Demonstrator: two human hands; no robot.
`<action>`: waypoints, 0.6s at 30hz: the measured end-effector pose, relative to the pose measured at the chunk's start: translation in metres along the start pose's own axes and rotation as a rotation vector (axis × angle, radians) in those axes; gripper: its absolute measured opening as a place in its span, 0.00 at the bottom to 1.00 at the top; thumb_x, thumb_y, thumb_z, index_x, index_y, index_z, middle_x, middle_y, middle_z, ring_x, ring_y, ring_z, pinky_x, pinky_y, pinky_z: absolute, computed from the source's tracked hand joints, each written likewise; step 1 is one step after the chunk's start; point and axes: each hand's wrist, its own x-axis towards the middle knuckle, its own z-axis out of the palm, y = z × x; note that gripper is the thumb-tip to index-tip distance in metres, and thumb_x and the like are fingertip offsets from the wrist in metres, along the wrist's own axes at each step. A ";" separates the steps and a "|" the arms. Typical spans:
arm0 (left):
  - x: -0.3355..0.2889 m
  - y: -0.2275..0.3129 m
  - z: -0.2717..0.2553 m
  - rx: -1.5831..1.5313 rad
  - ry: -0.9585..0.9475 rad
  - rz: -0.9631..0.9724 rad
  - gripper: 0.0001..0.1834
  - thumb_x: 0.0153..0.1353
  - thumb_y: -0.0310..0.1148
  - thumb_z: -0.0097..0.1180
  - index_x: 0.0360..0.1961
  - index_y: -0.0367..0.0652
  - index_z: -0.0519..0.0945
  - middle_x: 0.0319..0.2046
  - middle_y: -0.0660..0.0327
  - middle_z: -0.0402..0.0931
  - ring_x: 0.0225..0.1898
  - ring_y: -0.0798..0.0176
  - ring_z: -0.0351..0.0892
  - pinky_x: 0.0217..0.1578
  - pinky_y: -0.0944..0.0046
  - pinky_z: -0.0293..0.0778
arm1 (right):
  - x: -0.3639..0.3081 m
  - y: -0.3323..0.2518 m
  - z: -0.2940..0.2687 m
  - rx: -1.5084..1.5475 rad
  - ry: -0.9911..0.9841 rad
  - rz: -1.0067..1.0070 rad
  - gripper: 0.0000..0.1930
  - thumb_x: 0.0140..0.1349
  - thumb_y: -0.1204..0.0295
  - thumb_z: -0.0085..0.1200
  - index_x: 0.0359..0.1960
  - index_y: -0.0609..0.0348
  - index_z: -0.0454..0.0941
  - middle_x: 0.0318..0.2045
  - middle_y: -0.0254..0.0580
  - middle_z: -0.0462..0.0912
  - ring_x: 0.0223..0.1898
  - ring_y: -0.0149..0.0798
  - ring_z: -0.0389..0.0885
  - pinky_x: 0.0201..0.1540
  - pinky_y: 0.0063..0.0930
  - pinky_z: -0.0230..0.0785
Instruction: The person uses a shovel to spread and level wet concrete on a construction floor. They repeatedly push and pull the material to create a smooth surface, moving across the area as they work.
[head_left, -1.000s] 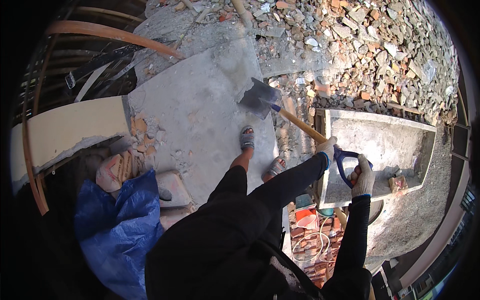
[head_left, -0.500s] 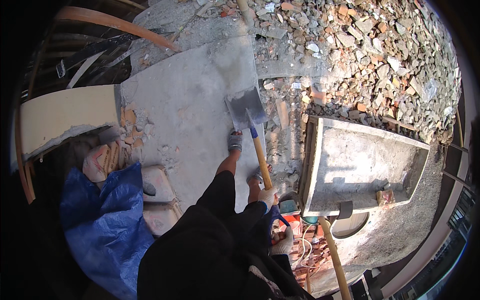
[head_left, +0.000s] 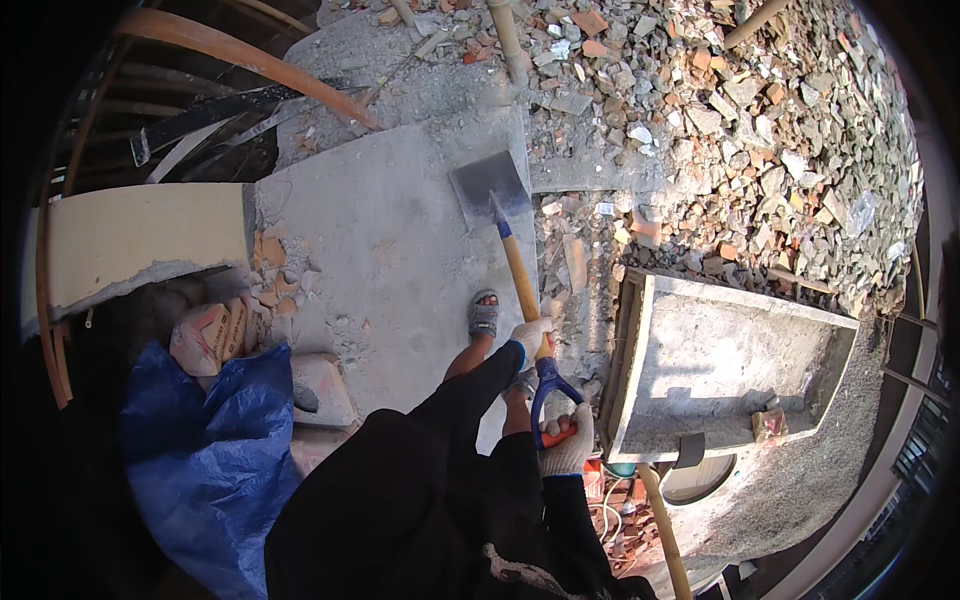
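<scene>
The shovel (head_left: pixel 521 284) extended ahead of both hands, its blade (head_left: pixel 488 183) beyond the left hand (head_left: pixel 532 338) and over the pale slab (head_left: pixel 380 240); contact between blade and slab could not be confirmed. The gloved left hand was closed around the wooden shaft. The gloved right hand (head_left: pixel 570 446), nearer the body, was wrapped about the handle's red grip (head_left: pixel 557 437). Right of the hands stood a trough (head_left: pixel 710 345); ahead and right, rubble (head_left: pixel 760 130); left, a blue tarpaulin (head_left: pixel 215 460).
</scene>
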 end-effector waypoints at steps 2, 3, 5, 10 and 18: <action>-0.028 -0.056 0.005 -0.026 0.081 -0.134 0.12 0.55 0.35 0.61 0.29 0.38 0.75 0.18 0.58 0.72 0.17 0.57 0.75 0.18 0.56 0.75 | -0.031 -0.005 -0.041 -0.025 0.091 -0.044 0.13 0.67 0.58 0.52 0.28 0.49 0.68 0.16 0.27 0.62 0.15 0.31 0.61 0.25 0.34 0.67; -0.038 -0.070 0.006 -0.036 0.102 -0.170 0.12 0.55 0.35 0.61 0.28 0.37 0.74 0.18 0.58 0.72 0.16 0.58 0.74 0.18 0.56 0.75 | -0.040 -0.006 -0.052 -0.026 0.236 -0.054 0.13 0.67 0.58 0.52 0.28 0.48 0.68 0.15 0.27 0.62 0.14 0.31 0.60 0.25 0.34 0.66; -0.047 -0.074 0.001 -0.044 0.074 -0.104 0.11 0.55 0.35 0.62 0.30 0.39 0.75 0.18 0.60 0.71 0.15 0.60 0.73 0.17 0.57 0.73 | -0.044 0.004 -0.056 -0.072 0.266 -0.079 0.16 0.66 0.56 0.53 0.25 0.47 0.67 0.14 0.27 0.62 0.14 0.31 0.60 0.23 0.33 0.67; 0.008 0.034 -0.038 -0.087 -0.030 -0.080 0.11 0.56 0.38 0.62 0.30 0.44 0.75 0.19 0.64 0.70 0.16 0.64 0.72 0.17 0.57 0.71 | 0.010 0.058 0.027 -0.119 0.262 -0.114 0.15 0.64 0.57 0.55 0.25 0.47 0.66 0.14 0.27 0.60 0.13 0.30 0.57 0.22 0.31 0.64; 0.103 0.319 -0.041 0.385 -0.051 0.244 0.13 0.59 0.41 0.57 0.26 0.44 0.73 0.18 0.61 0.70 0.19 0.61 0.74 0.23 0.58 0.74 | 0.103 0.085 0.272 0.077 -0.248 -0.013 0.08 0.63 0.67 0.58 0.33 0.54 0.72 0.20 0.32 0.69 0.19 0.33 0.67 0.27 0.34 0.68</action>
